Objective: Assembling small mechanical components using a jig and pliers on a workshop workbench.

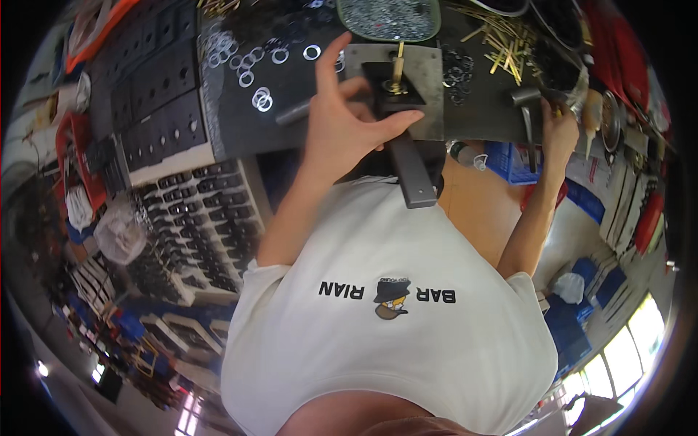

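Observation:
My left hand [347,131] is spread around a dark door handle on a square plate [407,94]. Its index finger points up and away, and its thumb lies along the near edge of the plate. Some fingers bend at the plate's left edge; whether they press on it cannot be seen. A brass-coloured spindle [398,69] stands upright from the plate, and the lever [414,174] juts toward my shirt. Far to the right, my right hand [560,138] has its fingers closed near a dark container [558,69]; a small yellowish bit shows at the fingertips.
The handle rests on a metal block [432,73]. Beyond it is a green tray [389,22] of small metal parts. Loose washers [247,65] lie left, dark rings [458,73] and brass rods [509,51] right. A hammer [527,98] lies beside my right hand. Dark plates [156,131] line the left.

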`<state>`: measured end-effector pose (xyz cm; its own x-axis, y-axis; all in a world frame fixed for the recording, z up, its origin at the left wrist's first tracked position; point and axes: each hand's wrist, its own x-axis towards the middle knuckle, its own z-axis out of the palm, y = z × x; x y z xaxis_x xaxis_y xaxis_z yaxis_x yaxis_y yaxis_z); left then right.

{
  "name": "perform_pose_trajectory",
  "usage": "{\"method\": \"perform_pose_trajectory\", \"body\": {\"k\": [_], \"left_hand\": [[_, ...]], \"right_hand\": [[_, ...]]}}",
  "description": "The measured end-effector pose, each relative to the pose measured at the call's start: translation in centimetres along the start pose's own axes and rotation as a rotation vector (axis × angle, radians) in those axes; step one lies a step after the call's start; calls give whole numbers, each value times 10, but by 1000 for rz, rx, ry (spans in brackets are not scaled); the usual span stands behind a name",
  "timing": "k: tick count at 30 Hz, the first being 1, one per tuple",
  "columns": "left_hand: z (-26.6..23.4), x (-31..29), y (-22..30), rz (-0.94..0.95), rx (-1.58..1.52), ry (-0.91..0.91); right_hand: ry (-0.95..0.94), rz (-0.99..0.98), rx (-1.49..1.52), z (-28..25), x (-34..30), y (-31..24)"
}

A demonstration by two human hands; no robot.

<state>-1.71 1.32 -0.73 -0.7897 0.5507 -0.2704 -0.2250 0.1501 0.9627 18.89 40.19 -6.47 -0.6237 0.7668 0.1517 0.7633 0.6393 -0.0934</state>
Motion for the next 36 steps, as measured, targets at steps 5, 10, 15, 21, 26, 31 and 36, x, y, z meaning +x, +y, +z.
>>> {"method": "perform_pose_trajectory", "body": {"k": [5,10,15,21,26,31,36], "left_hand": [[1,-9,4,-43,-112,-9],[-2,-7,-12,-5,-269,-95],[-6,-7,-18,28,-350,-129],[-11,-2,-14,-14,-305,-127],[-15,10,-15,155,92,-122],[-21,13,-24,165,95,-220],[-56,14,-8,84,138,-117]], "right_hand": [[0,10,138,11,7,3],[-92,41,120,16,22,24],[-23,71,196,-14,8,-4],[-561,24,803,-72,-65,-127],[-327,-217,530,-32,-86,-146],[-299,-250,484,-29,-81,-152],[-311,-263,490,-32,-71,-152]]}}
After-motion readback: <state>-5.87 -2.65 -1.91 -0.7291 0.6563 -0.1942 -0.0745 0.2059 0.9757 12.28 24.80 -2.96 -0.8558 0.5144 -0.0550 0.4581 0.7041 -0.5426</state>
